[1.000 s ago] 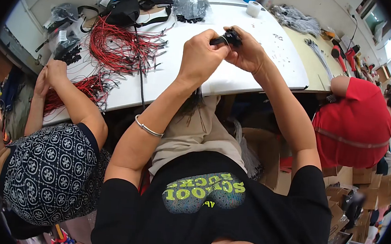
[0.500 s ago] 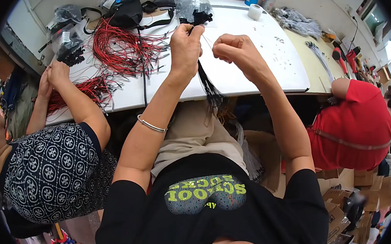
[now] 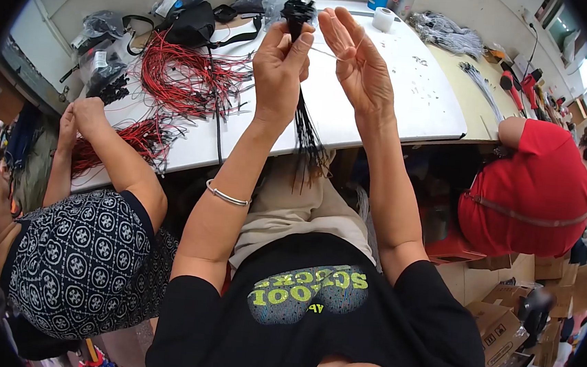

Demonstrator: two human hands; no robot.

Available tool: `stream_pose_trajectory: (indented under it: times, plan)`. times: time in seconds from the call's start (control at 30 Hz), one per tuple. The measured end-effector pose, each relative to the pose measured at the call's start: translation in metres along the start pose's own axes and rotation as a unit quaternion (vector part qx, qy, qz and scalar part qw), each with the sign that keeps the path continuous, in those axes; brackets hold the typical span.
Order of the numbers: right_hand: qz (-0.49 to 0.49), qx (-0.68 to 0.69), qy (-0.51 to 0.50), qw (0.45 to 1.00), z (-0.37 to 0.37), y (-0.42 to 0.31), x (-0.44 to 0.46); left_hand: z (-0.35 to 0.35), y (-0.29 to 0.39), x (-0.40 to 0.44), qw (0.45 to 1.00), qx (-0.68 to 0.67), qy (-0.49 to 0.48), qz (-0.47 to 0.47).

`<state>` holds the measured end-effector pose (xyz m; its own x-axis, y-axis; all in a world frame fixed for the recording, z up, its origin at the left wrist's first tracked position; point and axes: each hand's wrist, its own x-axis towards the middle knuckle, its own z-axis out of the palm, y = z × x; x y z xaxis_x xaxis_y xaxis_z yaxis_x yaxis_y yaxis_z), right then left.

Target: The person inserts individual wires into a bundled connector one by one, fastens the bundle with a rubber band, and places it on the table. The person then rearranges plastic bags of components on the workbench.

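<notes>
A bundle of black cables (image 3: 303, 119) is wrapped in my left hand (image 3: 282, 69); its black connector ends stick up above the fingers and the thin wires hang down over the table's front edge. To the right of it, my right hand (image 3: 359, 64) is raised with its fingers stretched out and the palm turned toward the bundle. A thin pale strand (image 3: 324, 52) runs from the bundle across to the right hand's thumb. The right hand does not touch the bundle itself.
Red and black wires (image 3: 178, 71) lie on the white table (image 3: 409, 113) at the left, near a co-worker's hands (image 3: 85, 117). Behind are a black bag (image 3: 188, 27) and plastic bags. A tape roll (image 3: 383, 19), grey cables (image 3: 446, 33) and another person in red (image 3: 531, 188) are to the right.
Both hands first came apart, the left taking the bundle leftward. Since then the connector ends have risen upright, and my right hand has opened from a closed shape.
</notes>
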<state>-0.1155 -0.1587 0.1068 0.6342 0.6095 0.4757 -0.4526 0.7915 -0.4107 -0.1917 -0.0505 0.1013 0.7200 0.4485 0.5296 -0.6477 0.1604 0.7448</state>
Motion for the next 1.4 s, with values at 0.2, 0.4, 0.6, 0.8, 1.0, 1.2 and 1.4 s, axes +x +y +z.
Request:
stream_pose_trajectory:
  times: [0.2, 0.4, 0.6, 0.8, 1.0, 1.2, 1.4]
  plan:
    - [0.010, -0.073, -0.035, 0.997, -0.012, -0.017, 0.007, -0.004, -0.002, -0.003, 0.942, 0.294, -0.028, 0.159]
    - [-0.011, -0.406, -0.003, 0.914, -0.005, -0.028, 0.006, -0.012, 0.003, 0.000, 0.789, 0.535, -0.122, 0.275]
    - [0.127, -0.634, 0.038, 0.762, -0.001, -0.043, 0.018, -0.007, 0.004, -0.002, 0.694, 0.639, -0.184, 0.275]
    - [0.142, -0.445, -0.006, 0.884, -0.018, -0.040, 0.023, 0.013, 0.009, -0.008, 0.875, 0.428, -0.091, 0.206]
    - [0.125, 0.034, -0.061, 0.990, -0.036, -0.034, 0.014, 0.004, 0.025, 0.012, 0.996, 0.036, -0.066, -0.044]
    - [0.265, -0.211, -0.053, 0.939, -0.020, -0.009, -0.009, -0.021, 0.007, 0.031, 0.972, -0.208, -0.051, -0.100]
    - [0.237, -0.340, -0.015, 0.910, -0.006, 0.016, -0.036, -0.034, -0.003, 0.044, 0.952, -0.278, -0.026, -0.126]
